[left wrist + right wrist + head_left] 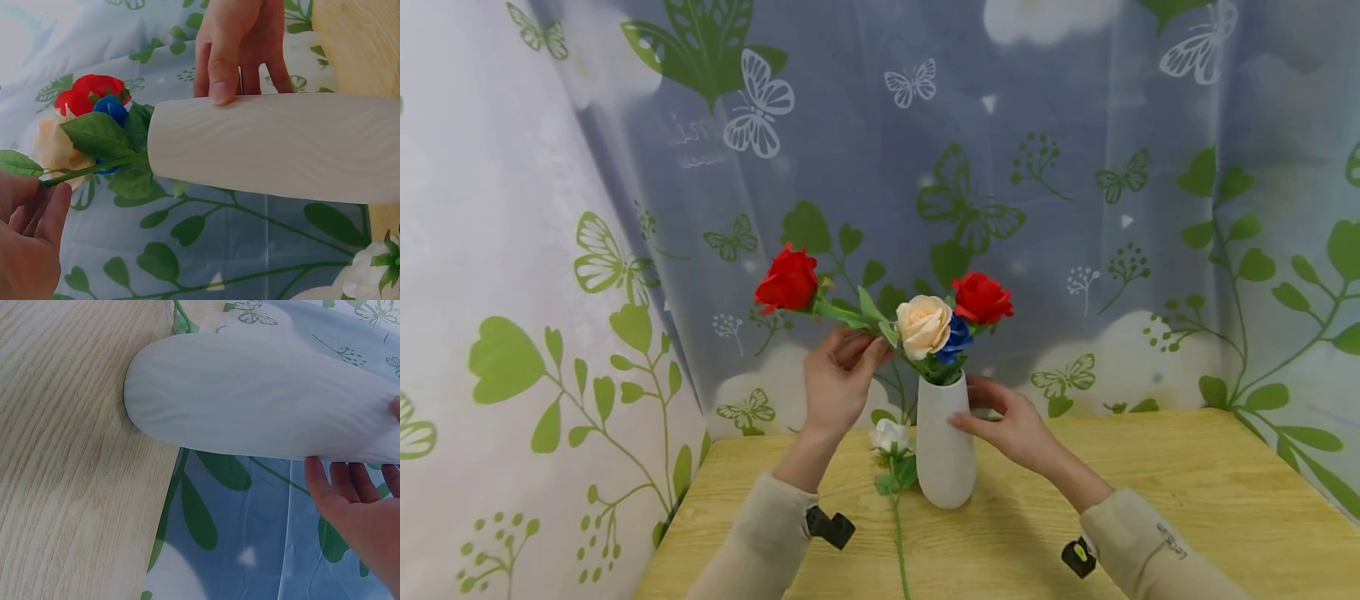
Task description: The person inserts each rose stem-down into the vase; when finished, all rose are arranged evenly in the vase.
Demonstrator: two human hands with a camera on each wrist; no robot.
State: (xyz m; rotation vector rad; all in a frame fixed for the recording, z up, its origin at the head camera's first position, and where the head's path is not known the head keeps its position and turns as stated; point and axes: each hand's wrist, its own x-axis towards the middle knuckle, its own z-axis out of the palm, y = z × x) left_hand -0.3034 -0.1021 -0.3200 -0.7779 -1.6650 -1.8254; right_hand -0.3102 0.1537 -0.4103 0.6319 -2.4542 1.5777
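Note:
A white vase (945, 450) stands upright on the table, holding a cream rose (923, 327), a blue rose (955, 339) and a red rose (983, 298). My left hand (841, 379) pinches the green stem (94, 167) of another red rose (787, 279), whose bloom leans out to the left. In the left wrist view that stem runs to the vase's mouth; its lower end is hidden. On the vase's right side, near the top, my right hand (1011, 423) holds it, thumb in front and fingers toward the back.
A white rose (891, 435) with a long stem lies on the wooden table (1150, 500), just left of the vase. Behind the table hangs a curtain (850, 167) printed with leaves and butterflies. Each wrist wears a small black camera (830, 528).

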